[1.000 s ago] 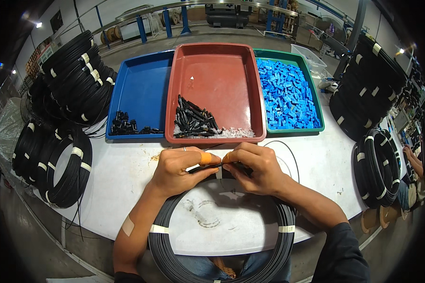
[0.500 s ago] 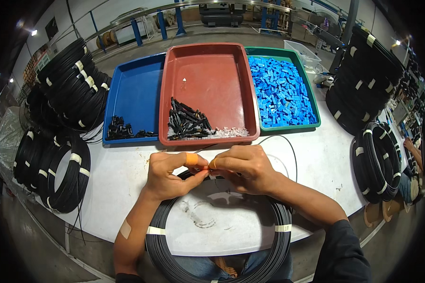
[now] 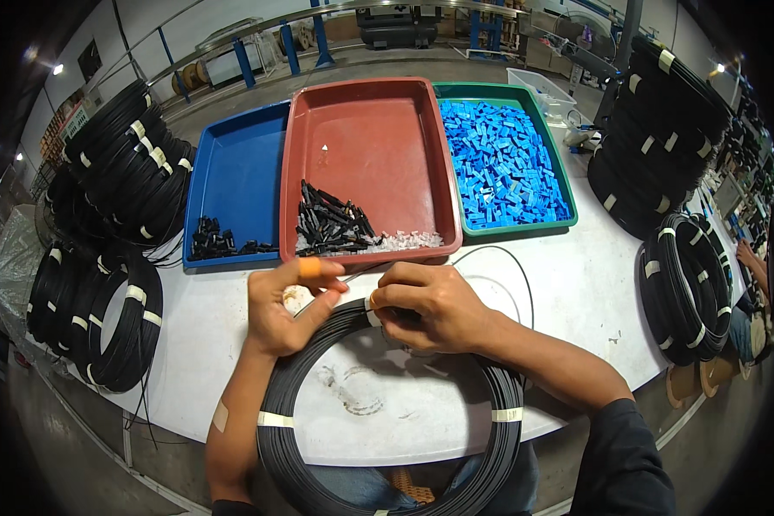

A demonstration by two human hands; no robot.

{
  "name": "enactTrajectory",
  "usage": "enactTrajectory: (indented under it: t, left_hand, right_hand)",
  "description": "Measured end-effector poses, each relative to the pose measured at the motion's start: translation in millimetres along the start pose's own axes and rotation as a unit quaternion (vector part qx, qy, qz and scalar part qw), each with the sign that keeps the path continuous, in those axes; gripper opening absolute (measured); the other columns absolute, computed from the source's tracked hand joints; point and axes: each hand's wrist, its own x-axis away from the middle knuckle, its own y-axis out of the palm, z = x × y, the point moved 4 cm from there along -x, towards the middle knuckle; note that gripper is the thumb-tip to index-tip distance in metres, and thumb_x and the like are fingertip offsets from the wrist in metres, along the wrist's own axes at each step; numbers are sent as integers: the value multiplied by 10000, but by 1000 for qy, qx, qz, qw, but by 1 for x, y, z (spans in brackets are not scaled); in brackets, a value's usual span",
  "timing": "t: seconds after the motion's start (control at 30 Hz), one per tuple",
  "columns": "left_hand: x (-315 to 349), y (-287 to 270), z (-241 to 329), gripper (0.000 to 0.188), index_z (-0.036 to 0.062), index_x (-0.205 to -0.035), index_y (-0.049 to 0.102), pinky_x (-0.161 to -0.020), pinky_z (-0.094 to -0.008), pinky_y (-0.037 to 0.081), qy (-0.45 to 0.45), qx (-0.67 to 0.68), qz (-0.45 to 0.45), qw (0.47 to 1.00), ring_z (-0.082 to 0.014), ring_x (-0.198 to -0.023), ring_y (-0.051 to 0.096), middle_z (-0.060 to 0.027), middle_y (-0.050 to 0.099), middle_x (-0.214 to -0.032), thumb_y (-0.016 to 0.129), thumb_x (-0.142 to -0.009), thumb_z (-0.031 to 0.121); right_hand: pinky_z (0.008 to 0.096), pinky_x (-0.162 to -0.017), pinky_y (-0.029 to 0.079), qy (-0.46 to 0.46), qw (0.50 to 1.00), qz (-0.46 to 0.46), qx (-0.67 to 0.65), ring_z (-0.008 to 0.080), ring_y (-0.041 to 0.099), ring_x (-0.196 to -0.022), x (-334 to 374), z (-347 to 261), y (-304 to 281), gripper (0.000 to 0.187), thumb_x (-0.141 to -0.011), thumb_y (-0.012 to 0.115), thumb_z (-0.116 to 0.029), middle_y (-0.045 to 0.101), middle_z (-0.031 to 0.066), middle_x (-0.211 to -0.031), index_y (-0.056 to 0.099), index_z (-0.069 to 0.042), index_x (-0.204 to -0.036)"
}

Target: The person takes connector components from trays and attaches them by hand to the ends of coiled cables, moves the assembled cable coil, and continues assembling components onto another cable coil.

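A large coil of black cable (image 3: 282, 451), bound with pale tape, lies partly on the white table (image 3: 387, 439) and overhangs its near edge. At the coil's far side, my right hand (image 3: 434, 305) has its fingers curled in a pinch; whatever is between them is hidden. To its left is my left hand (image 3: 284, 301), thumb and forefinger spread apart with nothing visible between them. Orange tape wraps a finger on each hand. A thin black cable (image 3: 531, 297) arcs over the table beside my right forearm.
Beyond my hands stand a blue tray (image 3: 241, 163) with black parts, a red tray (image 3: 370, 146) with black and small clear pieces, and a green tray (image 3: 568, 219) full of blue pieces. Cable coils are stacked at left (image 3: 125, 163) and right (image 3: 662, 138). Another person's arm (image 3: 752, 275) shows far right.
My hands were together, fingertips touching. Now my left hand has drawn away to the left and opened, while my right hand stays over the coil's far side, slightly left of before.
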Motion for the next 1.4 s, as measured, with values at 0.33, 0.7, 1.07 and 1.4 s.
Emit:
enactTrajectory:
  t: [0.33,0.7,1.07,1.4]
  left_hand:
    - [-62,-32,-31,251,-18,-1099,721,-716,-295,575,-128,-192,-78,970,-137,-741,718,-121,763,-837,712,-889,119]
    - [-92,30,-81,298,48,-1126,712,-817,-462,554,-40,-413,-175,893,-387,-910,697,-170,740,-960,712,-838,124]
    - [-85,6,-59,147,3,-960,599,-800,-286,587,-172,115,-90,974,-131,-900,690,-91,701,-973,682,-842,-24]
    - [-30,13,-12,223,-2,-956,578,-846,-306,594,-132,204,-90,966,-174,-944,702,-186,709,-1005,710,-806,-102]
  right_hand:
    - [409,-590,520,14,998,-55,23,293,651,-696,6,5,5,169,-780,731,-130,624,76,-865,675,-71,-928]
    - [402,-587,518,7,998,-63,23,287,656,-722,1,-1,4,199,-789,728,-115,631,78,-873,675,-58,-972]
    - [339,-658,575,100,989,102,46,252,696,-722,-3,1,-9,170,-769,768,-14,673,151,-1089,731,-51,-930]
    - [382,-766,583,42,997,55,28,310,716,-895,1,3,-4,166,-779,738,-36,719,136,-1032,702,-41,-941]
